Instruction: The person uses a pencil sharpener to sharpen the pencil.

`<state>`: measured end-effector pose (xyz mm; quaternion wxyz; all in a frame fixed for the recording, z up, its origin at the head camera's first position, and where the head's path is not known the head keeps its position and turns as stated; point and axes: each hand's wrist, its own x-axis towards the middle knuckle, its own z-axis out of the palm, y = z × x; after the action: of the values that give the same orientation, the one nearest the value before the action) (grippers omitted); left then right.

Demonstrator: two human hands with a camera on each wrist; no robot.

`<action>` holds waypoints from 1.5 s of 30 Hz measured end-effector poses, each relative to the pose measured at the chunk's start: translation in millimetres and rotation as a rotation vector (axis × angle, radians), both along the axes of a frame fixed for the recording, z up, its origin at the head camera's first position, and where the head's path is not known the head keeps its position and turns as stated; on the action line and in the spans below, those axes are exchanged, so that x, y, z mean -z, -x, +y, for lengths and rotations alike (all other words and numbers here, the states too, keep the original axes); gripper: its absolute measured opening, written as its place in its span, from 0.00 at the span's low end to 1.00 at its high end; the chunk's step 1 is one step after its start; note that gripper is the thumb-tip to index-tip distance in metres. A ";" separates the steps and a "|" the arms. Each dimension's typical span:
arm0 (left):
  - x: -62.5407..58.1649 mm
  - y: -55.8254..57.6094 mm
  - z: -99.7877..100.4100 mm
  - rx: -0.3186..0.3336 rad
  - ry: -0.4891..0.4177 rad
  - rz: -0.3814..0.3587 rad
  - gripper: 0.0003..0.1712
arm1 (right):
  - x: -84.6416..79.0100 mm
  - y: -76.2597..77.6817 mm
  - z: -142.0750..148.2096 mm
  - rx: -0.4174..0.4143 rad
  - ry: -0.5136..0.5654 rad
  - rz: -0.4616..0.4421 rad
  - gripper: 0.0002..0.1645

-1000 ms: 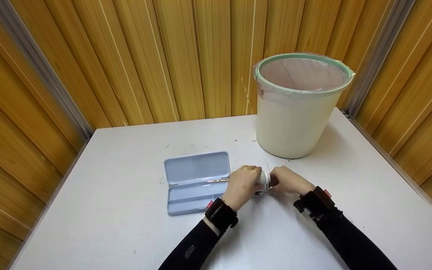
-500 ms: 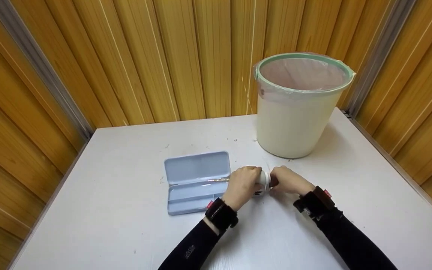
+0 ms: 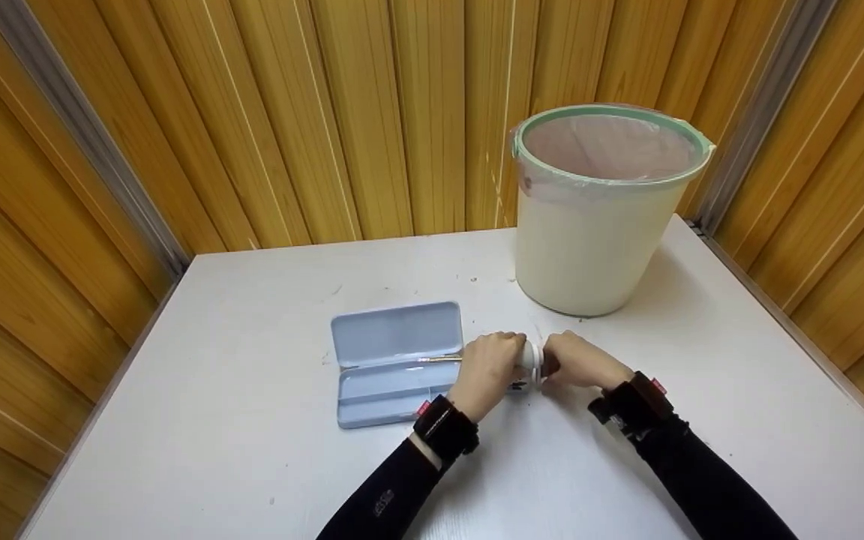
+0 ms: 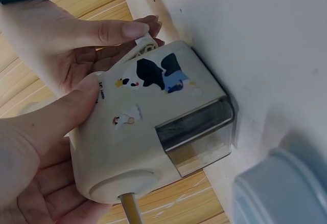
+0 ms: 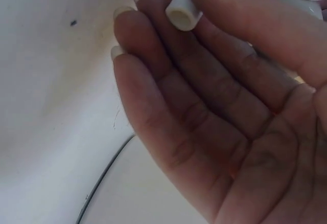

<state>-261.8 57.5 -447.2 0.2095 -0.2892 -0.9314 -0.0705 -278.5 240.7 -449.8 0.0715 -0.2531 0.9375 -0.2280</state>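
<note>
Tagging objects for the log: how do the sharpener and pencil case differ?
The sharpener is off-white with stickers; the pencil case is light blue. The left hand grips the sharpener; the pencil case lies unheld. The sharpener is blocky; the pencil case is shallow, its lid open. Both are pale.
</note>
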 end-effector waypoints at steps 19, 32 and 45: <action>1.0 0.1 2.6 -0.024 0.017 0.057 0.14 | -33.8 -18.3 1.2 -0.102 0.032 -0.040 0.07; 0.7 2.7 1.5 -0.017 0.012 0.094 0.06 | -47.9 -22.5 -0.3 -0.112 0.024 0.060 0.08; -1.5 0.1 3.0 -0.003 0.016 0.071 0.06 | -58.8 -21.4 -1.7 -0.128 0.002 0.125 0.08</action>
<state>-261.8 60.5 -445.7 0.2402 -0.2917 -0.9244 -0.0524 -257.1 239.1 -391.0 0.0268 -0.3262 0.9218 -0.2077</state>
